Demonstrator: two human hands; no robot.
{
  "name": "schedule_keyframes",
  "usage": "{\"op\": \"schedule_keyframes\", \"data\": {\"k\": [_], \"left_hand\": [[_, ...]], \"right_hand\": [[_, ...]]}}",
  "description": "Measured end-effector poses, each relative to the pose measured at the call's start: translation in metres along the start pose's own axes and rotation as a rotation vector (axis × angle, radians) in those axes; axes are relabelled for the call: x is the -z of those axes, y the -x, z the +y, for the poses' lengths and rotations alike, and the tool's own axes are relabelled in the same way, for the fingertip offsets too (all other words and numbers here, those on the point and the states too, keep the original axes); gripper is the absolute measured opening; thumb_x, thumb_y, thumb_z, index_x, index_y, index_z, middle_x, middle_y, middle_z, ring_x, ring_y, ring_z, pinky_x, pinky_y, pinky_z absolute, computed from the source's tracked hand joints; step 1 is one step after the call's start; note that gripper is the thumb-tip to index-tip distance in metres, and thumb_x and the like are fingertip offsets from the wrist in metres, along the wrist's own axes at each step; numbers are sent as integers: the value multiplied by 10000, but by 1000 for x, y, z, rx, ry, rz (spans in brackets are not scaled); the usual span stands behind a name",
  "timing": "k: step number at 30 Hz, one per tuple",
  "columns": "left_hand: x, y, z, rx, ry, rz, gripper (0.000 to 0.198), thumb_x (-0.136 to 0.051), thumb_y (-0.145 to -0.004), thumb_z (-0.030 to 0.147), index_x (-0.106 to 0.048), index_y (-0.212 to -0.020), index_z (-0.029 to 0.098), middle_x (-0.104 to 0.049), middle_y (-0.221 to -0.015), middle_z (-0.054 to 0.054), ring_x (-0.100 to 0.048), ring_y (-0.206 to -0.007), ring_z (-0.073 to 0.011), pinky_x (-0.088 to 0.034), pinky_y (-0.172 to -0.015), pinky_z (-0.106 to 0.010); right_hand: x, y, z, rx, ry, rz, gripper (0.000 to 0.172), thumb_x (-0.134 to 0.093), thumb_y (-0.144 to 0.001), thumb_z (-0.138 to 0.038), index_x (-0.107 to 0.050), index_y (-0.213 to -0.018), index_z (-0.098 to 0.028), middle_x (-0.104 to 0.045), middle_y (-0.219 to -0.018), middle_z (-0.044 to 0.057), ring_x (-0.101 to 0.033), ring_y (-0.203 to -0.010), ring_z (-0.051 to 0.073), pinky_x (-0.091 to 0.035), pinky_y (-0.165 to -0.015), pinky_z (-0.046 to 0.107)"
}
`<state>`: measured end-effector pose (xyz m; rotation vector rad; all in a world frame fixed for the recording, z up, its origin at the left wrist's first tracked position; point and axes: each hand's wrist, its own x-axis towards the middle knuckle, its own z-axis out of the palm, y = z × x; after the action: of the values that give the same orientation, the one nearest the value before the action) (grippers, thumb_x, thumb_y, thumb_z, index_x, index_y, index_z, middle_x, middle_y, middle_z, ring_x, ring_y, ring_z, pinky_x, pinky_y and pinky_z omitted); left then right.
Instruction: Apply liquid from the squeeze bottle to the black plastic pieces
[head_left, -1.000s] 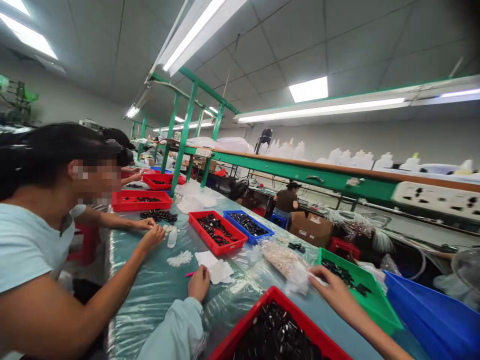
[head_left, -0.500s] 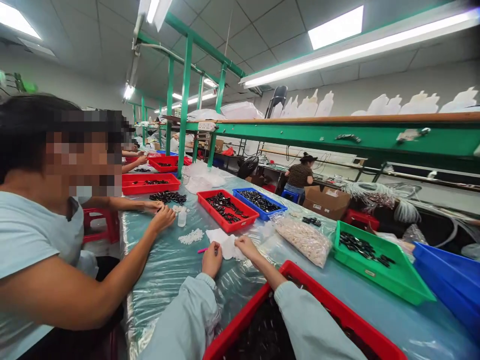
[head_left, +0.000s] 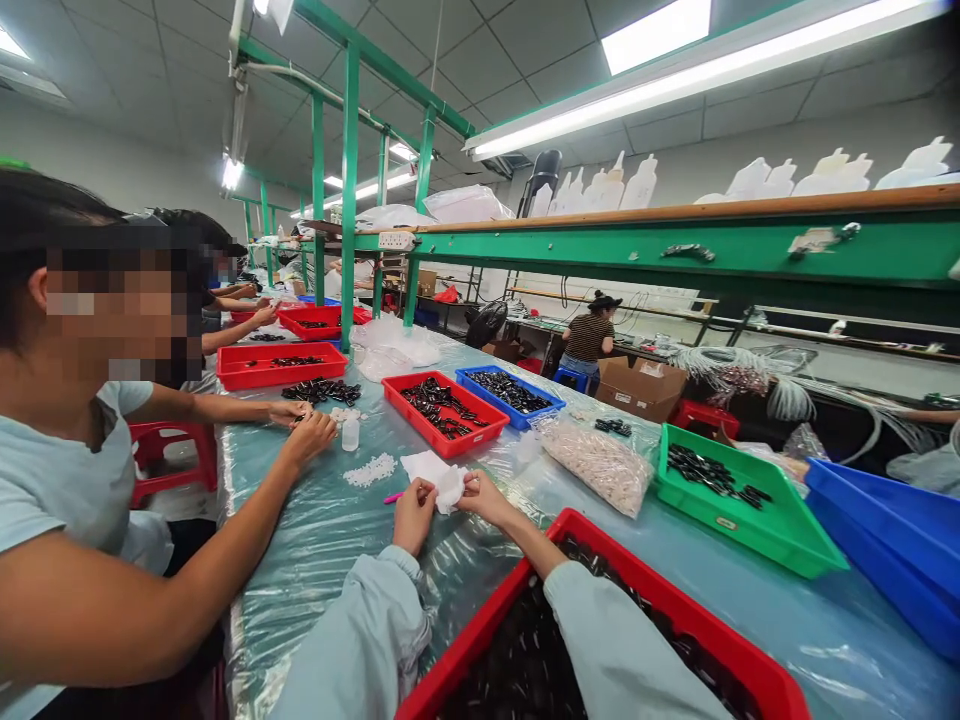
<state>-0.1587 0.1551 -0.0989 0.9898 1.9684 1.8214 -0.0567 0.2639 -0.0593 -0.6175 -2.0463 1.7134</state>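
Note:
My left hand (head_left: 415, 517) is closed, thumb and fingers pinched at the near edge of a crumpled white cloth (head_left: 433, 474). On the cloth's right side, my right hand (head_left: 484, 498) pinches a raised, bunched corner. Whether a small part is also between the fingers cannot be made out. A thin pink stick (head_left: 394, 498), perhaps a pen, lies just left of my left hand. Under my right forearm stands a large red tray (head_left: 776, 672) of small black parts. Small white pieces (head_left: 370, 470) are heaped to the left of the cloth.
Beyond the cloth are a red tray (head_left: 420, 435) and a blue tray (head_left: 559, 405) of black parts. A bag of beige pieces (head_left: 596, 468), a green tray (head_left: 780, 540) and blue bins (head_left: 885, 530) stand right. At left, a co-worker's hands (head_left: 311, 432) work near a small white bottle (head_left: 350, 433).
The cloth's right side is now lifted and bunched at my right fingers; before, it lay flatter. My hands stay close together at it. The whole view has shifted slightly.

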Motion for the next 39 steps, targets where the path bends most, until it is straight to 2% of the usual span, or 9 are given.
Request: {"op": "schedule_keyframes", "data": {"k": [8, 15, 24, 32, 39], "left_hand": [[2, 2, 7, 7, -23, -10, 205, -561, -915, 307, -604, -890, 109, -628, -797, -12, -612, -696, -122, -527, -682, -297], [2, 7, 16, 8, -83, -4, 288, -543, -914, 397, -600, -889, 115, -610, -760, -4, -595, -665, -122, -514, -678, -304], [0, 5, 9, -31, -137, -30, 259, -555, -909, 373, -588, -935, 118, -605, -792, -9, -579, -663, -119, -507, -670, -300], [2, 4, 7, -60, -132, -61, 257, -549, -914, 369, -586, -949, 118, -606, -802, -11, -579, -661, -117, -508, -659, -292], [3, 6, 8, -66, -128, -52, 266, -545, -915, 380, -587, -943, 119, -604, -779, -6, -572, -636, -112, -504, -644, -286]], "right_hand": [[-6, -6, 4, 27, 6, 37, 208, -587, -946, -295, -578, -1039, -109, -605, -903, 36, -608, -726, 135, -533, -670, 290], [-8, -6, 6, 27, 50, 70, 173, -593, -939, -259, -581, -1021, -108, -601, -882, 28, -605, -739, 140, -528, -688, 298], [-6, -1, 1, -22, 38, 49, 147, -597, -933, -224, -579, -1022, -108, -599, -891, 28, -602, -736, 136, -527, -673, 284], [-2, 7, -9, -133, 10, 40, 184, -597, -930, -192, -565, -1094, -113, -597, -955, 42, -604, -748, 135, -535, -648, 269], [-9, 11, -11, -122, 12, 91, 192, -607, -922, -186, -561, -1094, -114, -594, -939, 37, -601, -750, 137, -531, -650, 269]]}}
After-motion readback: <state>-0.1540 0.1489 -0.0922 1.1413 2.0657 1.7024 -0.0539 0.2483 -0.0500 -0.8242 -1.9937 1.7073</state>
